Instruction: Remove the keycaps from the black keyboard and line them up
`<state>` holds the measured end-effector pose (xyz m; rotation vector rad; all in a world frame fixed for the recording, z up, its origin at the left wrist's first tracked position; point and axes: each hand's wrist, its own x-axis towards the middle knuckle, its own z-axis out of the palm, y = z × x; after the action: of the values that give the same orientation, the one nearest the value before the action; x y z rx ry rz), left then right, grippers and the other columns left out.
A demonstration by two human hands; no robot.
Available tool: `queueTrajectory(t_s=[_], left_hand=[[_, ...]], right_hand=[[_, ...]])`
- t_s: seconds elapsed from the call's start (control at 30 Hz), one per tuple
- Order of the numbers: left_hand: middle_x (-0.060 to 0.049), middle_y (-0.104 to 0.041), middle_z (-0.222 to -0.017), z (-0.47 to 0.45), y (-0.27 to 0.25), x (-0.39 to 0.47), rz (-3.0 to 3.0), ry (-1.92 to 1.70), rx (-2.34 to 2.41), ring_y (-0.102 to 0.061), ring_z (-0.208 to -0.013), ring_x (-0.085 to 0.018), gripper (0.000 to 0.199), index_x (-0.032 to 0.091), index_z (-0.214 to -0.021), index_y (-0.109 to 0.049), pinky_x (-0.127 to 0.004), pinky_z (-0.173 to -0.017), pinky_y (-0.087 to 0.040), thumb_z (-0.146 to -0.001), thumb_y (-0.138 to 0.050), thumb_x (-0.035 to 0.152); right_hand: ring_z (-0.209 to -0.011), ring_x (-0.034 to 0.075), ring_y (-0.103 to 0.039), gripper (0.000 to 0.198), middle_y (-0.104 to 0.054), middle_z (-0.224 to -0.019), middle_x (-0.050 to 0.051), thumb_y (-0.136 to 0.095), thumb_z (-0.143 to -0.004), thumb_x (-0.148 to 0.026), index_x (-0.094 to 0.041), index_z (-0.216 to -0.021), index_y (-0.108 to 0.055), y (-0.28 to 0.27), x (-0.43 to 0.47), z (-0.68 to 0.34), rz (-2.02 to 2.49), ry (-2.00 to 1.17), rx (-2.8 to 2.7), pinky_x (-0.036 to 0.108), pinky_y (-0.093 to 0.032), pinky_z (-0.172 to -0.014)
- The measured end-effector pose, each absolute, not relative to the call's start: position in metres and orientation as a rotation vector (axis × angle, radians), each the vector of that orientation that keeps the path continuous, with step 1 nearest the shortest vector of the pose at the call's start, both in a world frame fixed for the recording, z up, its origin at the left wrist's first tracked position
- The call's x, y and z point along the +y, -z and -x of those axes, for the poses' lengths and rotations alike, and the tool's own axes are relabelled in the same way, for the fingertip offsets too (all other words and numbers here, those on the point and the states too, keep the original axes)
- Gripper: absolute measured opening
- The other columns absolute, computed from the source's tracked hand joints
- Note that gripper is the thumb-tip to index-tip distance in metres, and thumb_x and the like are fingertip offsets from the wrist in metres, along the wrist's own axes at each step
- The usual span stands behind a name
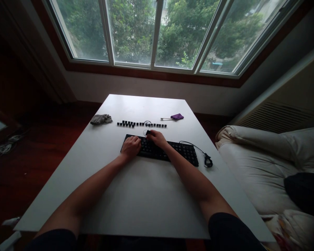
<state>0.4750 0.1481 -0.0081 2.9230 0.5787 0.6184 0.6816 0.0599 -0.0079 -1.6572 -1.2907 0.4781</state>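
A black keyboard (189,152) lies on the white table, angled slightly, with some keys bare on its left part. My left hand (131,146) rests on its left end, fingers curled down over the keys. Above the keyboard's upper edge, my right hand (157,137) pinches a small black block (148,132) that looks like a keycap; a thin wire loop shows beside it. Just beyond, loose black keycaps (140,124) stand in rows, and a thin wire curve (148,122) lies among them. My right forearm hides part of the keyboard.
A grey crumpled cloth (101,119) lies at the table's left. Toward the back right are a thin brush-like stick (166,119) and a folded purple cloth (177,116). The keyboard's bundled cable (208,161) sits near the right edge, beside a pale sofa (253,167).
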Motion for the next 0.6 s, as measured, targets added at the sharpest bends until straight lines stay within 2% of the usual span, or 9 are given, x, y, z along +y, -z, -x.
queueTrajectory(t_s=[0.1, 0.27, 0.47, 0.6], left_hand=[[-0.012, -0.064, -0.121, -0.472, 0.011, 0.136, -2.897, -0.652, 0.607, -0.056, -0.112, -0.030, 0.026, 0.023, -0.116, -0.066, -0.047, -0.099, -0.042, -0.098, -0.050, 0.030], [-0.012, -0.063, -0.122, -0.469, 0.008, 0.135, -2.873, -0.625, 0.586, -0.056, -0.114, -0.031, 0.027, 0.024, -0.117, -0.066, -0.048, -0.100, -0.042, -0.096, -0.054, 0.036], [-0.012, -0.064, -0.122, -0.467, 0.005, 0.144, -2.869, -0.624, 0.522, -0.056, -0.113, -0.031, 0.029, 0.023, -0.120, -0.066, -0.047, -0.099, -0.043, -0.095, -0.056, 0.036], [-0.011, -0.065, -0.121, -0.467, 0.004, 0.149, -2.878, -0.601, 0.502, -0.057, -0.112, -0.030, 0.029, 0.024, -0.120, -0.066, -0.047, -0.098, -0.044, -0.095, -0.056, 0.034]], right_hand=[[-0.073, 0.019, -0.069, 0.014, -0.076, -0.077, 0.000, -0.065, -0.088, -0.035, -0.023, -0.085, -0.072, 0.005, 0.064, -0.680, 1.658, -0.504, -1.392, 0.029, -0.050, -0.071], [-0.070, 0.017, -0.063, 0.018, -0.074, -0.078, -0.001, -0.064, -0.090, -0.037, -0.023, -0.081, -0.069, 0.010, 0.061, -0.671, 1.670, -0.372, -1.470, 0.027, -0.047, -0.069], [-0.078, 0.019, -0.063, 0.015, -0.073, -0.084, 0.001, -0.065, -0.089, -0.037, -0.025, -0.090, -0.074, 0.012, 0.057, -0.666, 1.573, -0.386, -1.483, 0.030, -0.049, -0.078], [-0.075, 0.020, -0.062, 0.017, -0.073, -0.082, 0.001, -0.064, -0.090, -0.038, -0.025, -0.092, -0.074, 0.009, 0.057, -0.666, 1.617, -0.405, -1.435, 0.031, -0.050, -0.075]])
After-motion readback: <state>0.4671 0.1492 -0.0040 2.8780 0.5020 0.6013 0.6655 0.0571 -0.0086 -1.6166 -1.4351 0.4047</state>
